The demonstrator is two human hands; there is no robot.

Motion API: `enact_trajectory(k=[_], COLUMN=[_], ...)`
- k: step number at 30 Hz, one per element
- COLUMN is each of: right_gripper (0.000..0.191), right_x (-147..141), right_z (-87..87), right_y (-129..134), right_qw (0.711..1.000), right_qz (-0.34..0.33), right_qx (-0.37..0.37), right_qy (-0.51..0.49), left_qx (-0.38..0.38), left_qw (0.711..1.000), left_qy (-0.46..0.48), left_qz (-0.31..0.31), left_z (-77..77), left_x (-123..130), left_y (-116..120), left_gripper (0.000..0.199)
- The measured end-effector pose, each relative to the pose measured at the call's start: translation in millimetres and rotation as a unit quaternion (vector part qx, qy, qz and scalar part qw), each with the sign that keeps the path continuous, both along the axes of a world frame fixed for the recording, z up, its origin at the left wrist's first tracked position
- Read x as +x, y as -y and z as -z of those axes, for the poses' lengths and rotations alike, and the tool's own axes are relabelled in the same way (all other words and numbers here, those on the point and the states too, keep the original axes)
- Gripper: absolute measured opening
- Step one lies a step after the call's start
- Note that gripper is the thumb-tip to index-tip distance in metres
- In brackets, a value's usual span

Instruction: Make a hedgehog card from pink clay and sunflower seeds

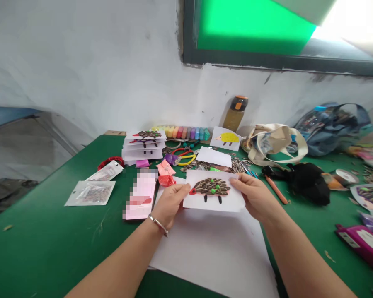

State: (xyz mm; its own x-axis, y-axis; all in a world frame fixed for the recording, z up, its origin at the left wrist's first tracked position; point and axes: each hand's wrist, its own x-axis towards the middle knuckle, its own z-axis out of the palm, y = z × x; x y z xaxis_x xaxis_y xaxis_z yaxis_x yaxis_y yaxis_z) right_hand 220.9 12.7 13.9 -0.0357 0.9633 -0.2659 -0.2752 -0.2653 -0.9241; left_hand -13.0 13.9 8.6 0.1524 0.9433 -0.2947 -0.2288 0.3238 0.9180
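Between my two hands, raised over a large white sheet [217, 252], is a white card [236, 203] bearing a hedgehog picture [211, 187]. Sunflower seeds form its back, with small green dabs, a red snout and two black legs. My left hand [171, 200] pinches the card's left edge. On its right edge, my right hand [251, 194] grips with the thumb on top. Behind the card lie loose sunflower seeds [238, 165] and a blank white card [214, 156]. Left of these rises a stack of similar hedgehog cards [143, 154].
Coloured clay packs [186, 133] line the wall beside a bottle [235, 114] and a yellow hedgehog card [226, 139]. Yellow-handled scissors [186, 159], a pink blurred item [139, 198] and plastic packets [91, 193] lie leftward. Bags [275, 142], a black pouch [309, 182] and a purple case [362, 246] are rightward.
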Motion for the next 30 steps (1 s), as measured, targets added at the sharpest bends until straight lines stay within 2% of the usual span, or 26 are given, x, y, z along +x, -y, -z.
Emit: enact_trajectory(k=[4,11,16,19,23,26,30], right_gripper=[0.025,0.029,0.029,0.029,0.017,0.004,0.010], right_x=[-5.6,-12.6,-22.2,-32.7,-59.8,-91.0,-141.1], right_z=[2.8,1.2,-5.8,-19.1,-40.3,-52.1,-61.3], right_y=[0.3,6.6,-3.9,-24.0,-65.6,-102.4,-149.4], right_qw=[1.000,0.997,0.999,1.000,0.998,0.997,0.996], right_qz=[0.005,-0.083,-0.033,-0.007,-0.004,0.002,-0.004], right_qx=[0.000,-0.012,-0.003,0.016,0.064,0.071,0.072], right_qy=[-0.022,0.005,0.020,0.018,-0.004,-0.037,-0.052], left_qx=[-0.043,-0.058,-0.082,-0.124,-0.140,-0.116,-0.112], left_qw=[0.998,0.994,0.985,0.978,0.981,0.987,0.989], left_qy=[0.043,0.084,0.121,0.137,0.107,0.095,0.091], left_qz=[0.001,-0.046,-0.094,-0.100,-0.085,-0.055,-0.042], left_z=[-0.8,-6.1,-6.0,-4.7,0.1,4.4,7.5], left_x=[-3.1,-10.3,-12.8,-12.0,-7.6,-5.0,-4.2], left_y=[-4.0,-8.1,-9.6,-9.8,-6.6,-4.2,-4.0], left_gripper=[0.032,0.030,0.043,0.054,0.050,0.045,0.040])
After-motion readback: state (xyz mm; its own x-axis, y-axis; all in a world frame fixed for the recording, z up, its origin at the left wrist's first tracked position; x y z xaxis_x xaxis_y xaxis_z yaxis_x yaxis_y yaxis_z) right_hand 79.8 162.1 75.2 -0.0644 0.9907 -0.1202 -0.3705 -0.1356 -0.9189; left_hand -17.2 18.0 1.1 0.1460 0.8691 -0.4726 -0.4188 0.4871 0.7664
